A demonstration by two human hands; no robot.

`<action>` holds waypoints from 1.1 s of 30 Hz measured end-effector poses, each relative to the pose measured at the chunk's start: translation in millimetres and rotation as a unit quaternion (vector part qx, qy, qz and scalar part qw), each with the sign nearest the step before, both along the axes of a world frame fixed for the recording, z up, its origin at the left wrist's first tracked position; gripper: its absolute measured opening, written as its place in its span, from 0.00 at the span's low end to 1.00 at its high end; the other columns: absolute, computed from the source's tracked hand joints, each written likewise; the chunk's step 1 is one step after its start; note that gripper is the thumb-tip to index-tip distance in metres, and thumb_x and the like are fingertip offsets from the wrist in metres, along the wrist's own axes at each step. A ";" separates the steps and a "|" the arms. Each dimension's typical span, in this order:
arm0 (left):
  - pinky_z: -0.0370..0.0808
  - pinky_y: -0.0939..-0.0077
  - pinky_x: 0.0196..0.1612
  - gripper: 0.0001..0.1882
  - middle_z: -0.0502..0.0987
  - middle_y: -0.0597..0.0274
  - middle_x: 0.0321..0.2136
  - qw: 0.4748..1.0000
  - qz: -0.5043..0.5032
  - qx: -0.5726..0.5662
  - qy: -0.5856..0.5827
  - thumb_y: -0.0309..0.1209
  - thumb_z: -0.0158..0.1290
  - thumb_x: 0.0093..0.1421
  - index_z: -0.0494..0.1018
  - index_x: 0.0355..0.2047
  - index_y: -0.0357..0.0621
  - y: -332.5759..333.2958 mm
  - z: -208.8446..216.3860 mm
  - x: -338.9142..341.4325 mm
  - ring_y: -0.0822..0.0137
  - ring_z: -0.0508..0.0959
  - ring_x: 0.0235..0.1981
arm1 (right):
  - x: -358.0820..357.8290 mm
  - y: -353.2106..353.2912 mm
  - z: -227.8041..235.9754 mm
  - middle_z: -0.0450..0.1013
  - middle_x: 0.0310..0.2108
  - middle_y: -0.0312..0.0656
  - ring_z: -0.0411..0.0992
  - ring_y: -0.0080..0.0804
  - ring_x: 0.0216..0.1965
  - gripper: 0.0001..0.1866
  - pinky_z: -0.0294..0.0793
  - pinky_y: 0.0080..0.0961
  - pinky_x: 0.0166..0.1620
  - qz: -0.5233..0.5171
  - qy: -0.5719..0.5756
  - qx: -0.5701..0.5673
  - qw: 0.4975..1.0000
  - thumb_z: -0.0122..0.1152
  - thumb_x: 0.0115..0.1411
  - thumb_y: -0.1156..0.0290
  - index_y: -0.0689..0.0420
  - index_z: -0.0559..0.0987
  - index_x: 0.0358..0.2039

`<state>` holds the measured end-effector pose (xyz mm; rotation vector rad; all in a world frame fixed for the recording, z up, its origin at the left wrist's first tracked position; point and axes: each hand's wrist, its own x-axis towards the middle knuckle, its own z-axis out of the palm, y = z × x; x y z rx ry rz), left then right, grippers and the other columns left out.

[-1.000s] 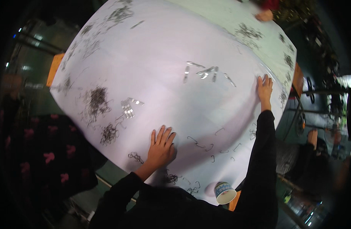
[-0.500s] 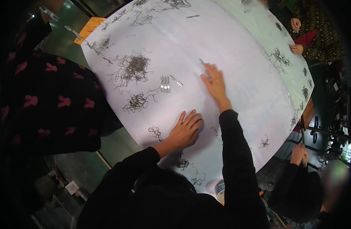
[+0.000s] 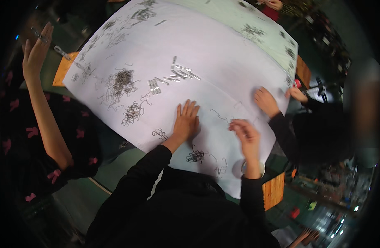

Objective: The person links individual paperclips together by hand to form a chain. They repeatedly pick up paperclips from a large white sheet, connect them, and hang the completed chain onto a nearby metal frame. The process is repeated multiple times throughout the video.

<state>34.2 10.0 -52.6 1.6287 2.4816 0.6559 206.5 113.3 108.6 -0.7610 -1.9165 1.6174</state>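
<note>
My left hand [image 3: 186, 122] lies palm down on the white sheet-covered table [image 3: 223, 89], fingers stretched and spread, holding nothing. Between it and the table's near edge sits a small tangle of dark wire hooks [image 3: 195, 156]. My right hand [image 3: 248, 138] hovers over the near right, slightly blurred, with thumb and fingertips closed together. Whatever they may hold is too small to make out. Close to those fingertips lie a few loose wire hooks [image 3: 216, 113]. Beyond my left hand are several shiny flat metal pieces [image 3: 183, 72], some in a short row, others scattered.
Large heaps of wire hooks [image 3: 123, 80] cover the table's left side. A white cup [image 3: 262, 168] stands beside my right wrist. On the left a co-worker's hand [image 3: 37, 58] is raised near a metal piece. At the right another person's hand [image 3: 266, 101] rests over the table.
My right hand has drawn back from mid-table to the near right and its fingers have closed. More flat metal pieces lie scattered beside the row. The right-hand person now reaches over the table; the view has shifted.
</note>
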 end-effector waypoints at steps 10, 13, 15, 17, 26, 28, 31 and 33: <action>0.47 0.47 0.60 0.22 0.58 0.54 0.55 0.998 -0.028 0.051 0.024 0.33 0.45 0.56 0.62 0.51 0.42 1.4 1.5 4.7 0.54 0.51 0.61 | 69.0 -90.8 236.3 0.63 0.40 0.45 0.62 0.34 0.41 0.19 0.59 0.29 0.46 0.365 0.063 0.651 0.663 0.50 0.50 0.66 0.61 0.68 0.41; 0.47 0.47 0.60 0.22 0.59 0.54 0.55 0.999 0.017 0.025 0.030 0.33 0.45 0.56 0.62 0.51 0.43 -16.7 -0.2 -4.2 0.54 0.52 0.61 | -10.6 -76.5 166.4 0.59 0.45 0.45 0.57 0.36 0.46 0.23 0.55 0.31 0.50 0.458 0.077 0.676 0.573 0.50 0.51 0.61 0.59 0.65 0.45; 0.47 0.47 0.60 0.22 0.59 0.54 0.55 0.999 -0.017 0.041 0.013 0.33 0.45 0.56 0.62 0.52 0.43 -1.3 -2.1 3.4 0.54 0.52 0.61 | -69.2 -58.3 103.3 0.57 0.48 0.45 0.55 0.37 0.49 0.26 0.52 0.33 0.53 0.413 0.052 0.764 0.492 0.50 0.51 0.57 0.57 0.64 0.48; 0.48 0.48 0.60 0.22 0.59 0.54 0.55 0.999 -0.004 0.046 0.024 0.32 0.46 0.56 0.62 0.51 0.43 -7.0 -7.4 1.0 0.54 0.53 0.61 | -137.8 -29.2 17.4 0.55 0.51 0.45 0.52 0.38 0.53 0.29 0.48 0.35 0.55 0.392 0.049 0.803 0.447 0.50 0.52 0.54 0.56 0.62 0.51; 0.49 0.51 0.60 0.22 0.60 0.57 0.55 0.996 -0.005 0.066 0.056 0.34 0.45 0.56 0.62 0.52 0.46 -4.3 -5.7 5.8 0.56 0.54 0.60 | -293.0 93.3 -172.1 0.50 0.61 0.42 0.46 0.41 0.63 0.33 0.42 0.42 0.63 -0.130 -0.082 0.987 -0.050 0.51 0.55 0.49 0.51 0.58 0.58; 0.49 0.52 0.60 0.22 0.60 0.57 0.55 0.996 -0.010 0.066 0.053 0.34 0.45 0.56 0.63 0.52 0.46 -1.7 -8.0 5.6 0.57 0.54 0.60 | -276.9 125.1 -175.5 0.55 0.59 0.41 0.51 0.39 0.61 0.27 0.48 0.42 0.62 0.063 -0.087 0.976 0.189 0.50 0.55 0.56 0.50 0.62 0.55; 0.49 0.53 0.60 0.22 0.60 0.58 0.55 0.997 0.011 0.052 0.055 0.34 0.46 0.56 0.63 0.51 0.47 -9.9 -10.1 2.1 0.57 0.54 0.60 | -262.1 144.5 -153.6 0.61 0.54 0.38 0.57 0.36 0.57 0.18 0.55 0.41 0.58 0.302 -0.023 0.830 0.468 0.48 0.55 0.68 0.50 0.68 0.48; 0.49 0.53 0.61 0.21 0.60 0.58 0.55 0.997 0.011 0.049 0.058 0.34 0.45 0.57 0.62 0.52 0.47 -10.6 -9.2 4.0 0.58 0.54 0.61 | -230.3 178.5 -150.9 0.63 0.53 0.39 0.58 0.37 0.57 0.17 0.56 0.39 0.59 0.284 -0.030 0.833 0.475 0.47 0.54 0.71 0.52 0.70 0.46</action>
